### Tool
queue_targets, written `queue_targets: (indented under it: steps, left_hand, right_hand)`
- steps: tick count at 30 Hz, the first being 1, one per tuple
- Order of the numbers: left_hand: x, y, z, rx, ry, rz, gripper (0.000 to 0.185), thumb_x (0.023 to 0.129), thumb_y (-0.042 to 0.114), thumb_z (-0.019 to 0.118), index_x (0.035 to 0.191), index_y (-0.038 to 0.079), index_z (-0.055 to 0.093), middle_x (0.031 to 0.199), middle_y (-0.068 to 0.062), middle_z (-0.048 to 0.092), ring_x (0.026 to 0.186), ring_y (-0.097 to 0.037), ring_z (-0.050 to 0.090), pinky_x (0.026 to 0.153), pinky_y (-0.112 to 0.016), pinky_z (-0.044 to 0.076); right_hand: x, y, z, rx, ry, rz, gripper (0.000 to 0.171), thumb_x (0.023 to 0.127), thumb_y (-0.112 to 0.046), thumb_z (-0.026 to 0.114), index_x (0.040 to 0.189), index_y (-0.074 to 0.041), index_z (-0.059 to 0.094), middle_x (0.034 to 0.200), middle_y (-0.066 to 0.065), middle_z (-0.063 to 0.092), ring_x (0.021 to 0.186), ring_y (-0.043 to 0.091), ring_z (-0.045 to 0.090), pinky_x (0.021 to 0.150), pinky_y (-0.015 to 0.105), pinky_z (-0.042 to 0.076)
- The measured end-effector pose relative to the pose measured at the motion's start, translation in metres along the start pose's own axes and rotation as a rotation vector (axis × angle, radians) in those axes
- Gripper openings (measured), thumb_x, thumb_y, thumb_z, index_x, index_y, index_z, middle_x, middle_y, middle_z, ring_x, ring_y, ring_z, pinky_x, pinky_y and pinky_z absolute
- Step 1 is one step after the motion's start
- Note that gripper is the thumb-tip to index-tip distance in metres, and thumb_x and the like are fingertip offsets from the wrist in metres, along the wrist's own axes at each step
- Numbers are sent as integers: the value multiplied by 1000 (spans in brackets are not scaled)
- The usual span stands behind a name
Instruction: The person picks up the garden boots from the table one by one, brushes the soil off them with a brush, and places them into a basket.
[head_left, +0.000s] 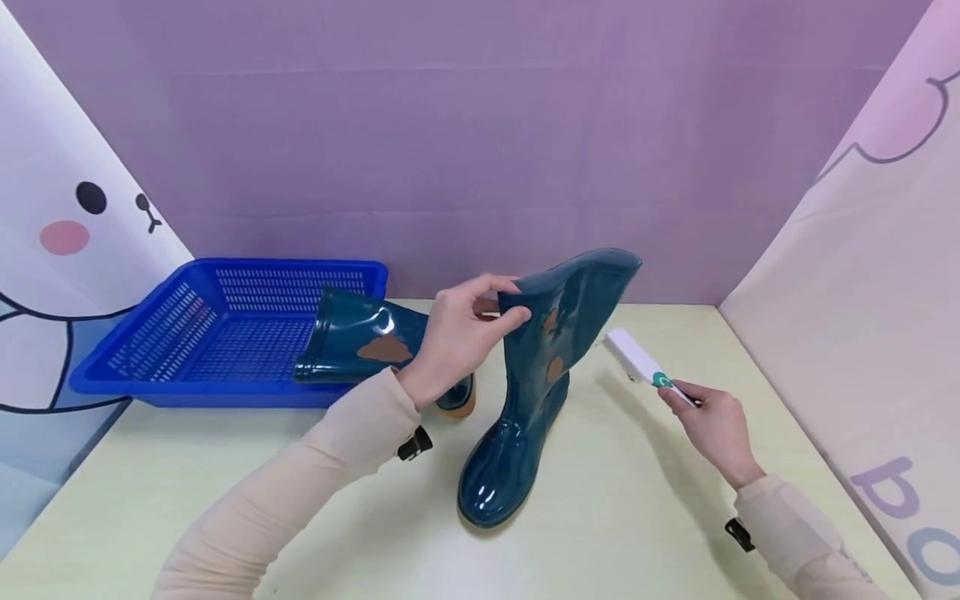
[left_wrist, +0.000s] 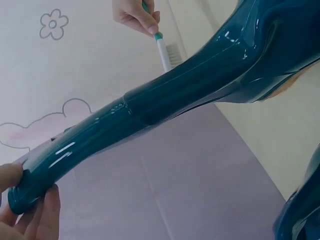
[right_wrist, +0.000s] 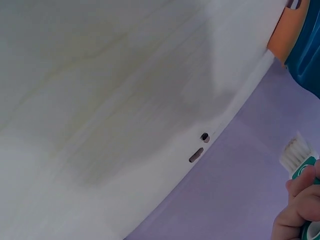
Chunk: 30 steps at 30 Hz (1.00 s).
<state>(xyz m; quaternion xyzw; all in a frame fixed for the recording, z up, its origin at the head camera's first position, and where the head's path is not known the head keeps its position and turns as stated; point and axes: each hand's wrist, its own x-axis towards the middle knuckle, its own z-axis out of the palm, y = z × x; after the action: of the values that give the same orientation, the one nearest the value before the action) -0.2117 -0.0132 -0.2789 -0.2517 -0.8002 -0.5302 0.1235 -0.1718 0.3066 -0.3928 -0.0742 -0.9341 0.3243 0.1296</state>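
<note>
A dark teal rubber boot stands on the table, its shaft leaning to the right, with two brown patches on the shaft. My left hand pinches the top rim of that boot between thumb and fingers; the left wrist view shows the rim between them. In my right hand I grip a white and green brush by its handle, bristles toward the boot but apart from it in the head view. A second teal boot with a brown patch lies on its side, partly hidden behind my left hand.
A blue plastic basket stands at the back left, and the second boot's shaft overlaps its front right rim. A purple backdrop closes off the far side, with printed panels left and right. Pale tabletop lies around the upright boot.
</note>
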Motion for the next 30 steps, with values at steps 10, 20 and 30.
queue_targets:
  steps: [10,20,30]
  left_hand:
    - [-1,-4,0,106,43,7,35,88,16,62,122,13,60,53,-4,48,45,-15,49,39,-23,29]
    - [-3,-17,-7,157,123,18,23,88,12,61,110,11,66,62,-6,60,44,-13,49,39,-20,34]
    - [-3,-30,-17,10,155,-78,23,86,12,63,109,10,65,103,-9,68,82,-20,69,68,-31,56]
  right_hand:
    - [-4,5,-7,-2,27,11,47,89,-41,56,113,-2,65,84,16,69,54,5,43,46,23,35]
    - [-8,6,-8,14,55,36,48,88,-43,56,113,-3,65,86,16,70,56,2,45,47,23,35]
    - [-8,-12,-10,209,199,66,42,87,-36,61,114,-5,64,66,-23,61,55,-4,49,41,20,36]
